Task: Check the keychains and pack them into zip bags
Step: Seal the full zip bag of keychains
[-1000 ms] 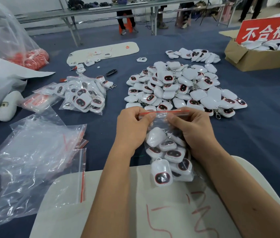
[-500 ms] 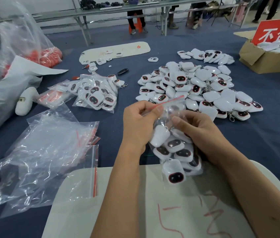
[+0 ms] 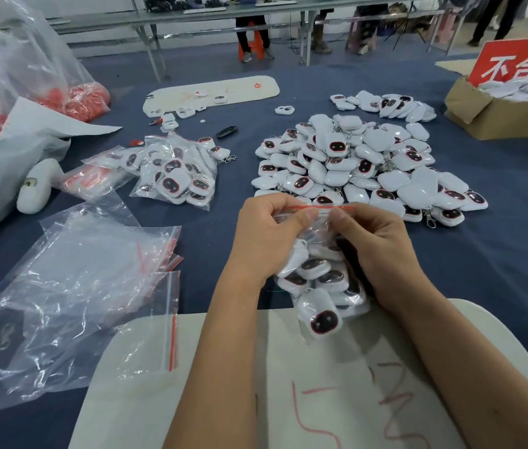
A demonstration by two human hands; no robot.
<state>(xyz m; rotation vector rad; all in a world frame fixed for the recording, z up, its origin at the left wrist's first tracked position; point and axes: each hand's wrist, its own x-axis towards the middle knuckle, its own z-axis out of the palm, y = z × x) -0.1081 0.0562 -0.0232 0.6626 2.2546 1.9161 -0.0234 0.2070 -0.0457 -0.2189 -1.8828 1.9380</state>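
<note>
Blue tabletop (image 3: 499, 254): nearer than the keychain pile (image 3: 363, 163), left hand (image 3: 266, 234) and right hand (image 3: 376, 238) pinch the filled zip bag's (image 3: 321, 283) red seal.

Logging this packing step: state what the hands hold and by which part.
Both hands, left and right, pinch the clear plastic zip bag of white keychains at its top, just under the red seal strip.

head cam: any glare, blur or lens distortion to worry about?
Head view: glare streaks on the empty zip bags; wide-angle bending at the edges, the cardboard box leans; loose keychains and both hands, left, right, on the filled bag are sharp; lighting even, shadows soft.
</note>
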